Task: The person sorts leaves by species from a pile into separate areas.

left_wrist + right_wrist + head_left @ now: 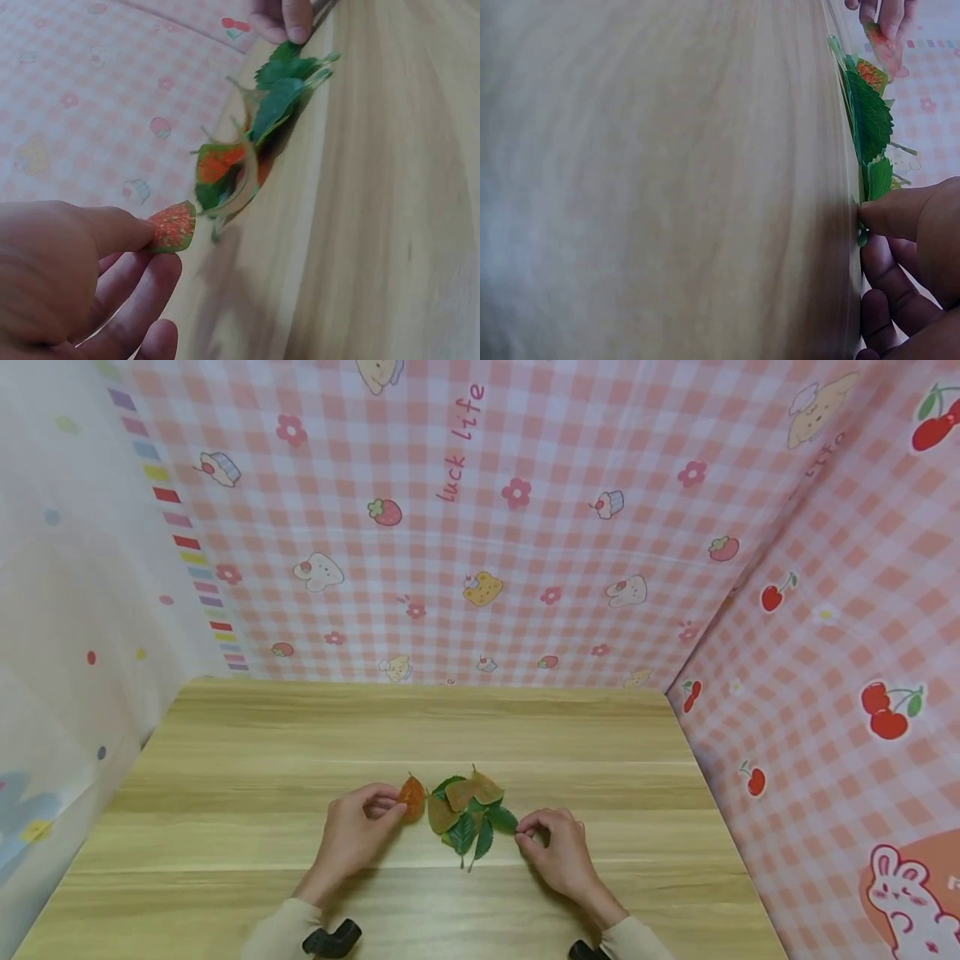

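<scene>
My left hand pinches an orange-red leaf between thumb and forefinger, just left of a heap of leaves. Close up in the left wrist view, this leaf shows red speckles and a green edge. The heap mixes green leaves with brownish-yellow leaves, overlapping on the tabletop. On the heap's right side, my right hand pinches the tip of a green leaf. The right wrist view shows thumb and forefinger meeting at that leaf. Lower leaves in the heap are partly hidden.
The wood-grain table extends around the heap. Behind it stands a pink checked cloth wall, with another checked wall on the right and a pale dotted one on the left.
</scene>
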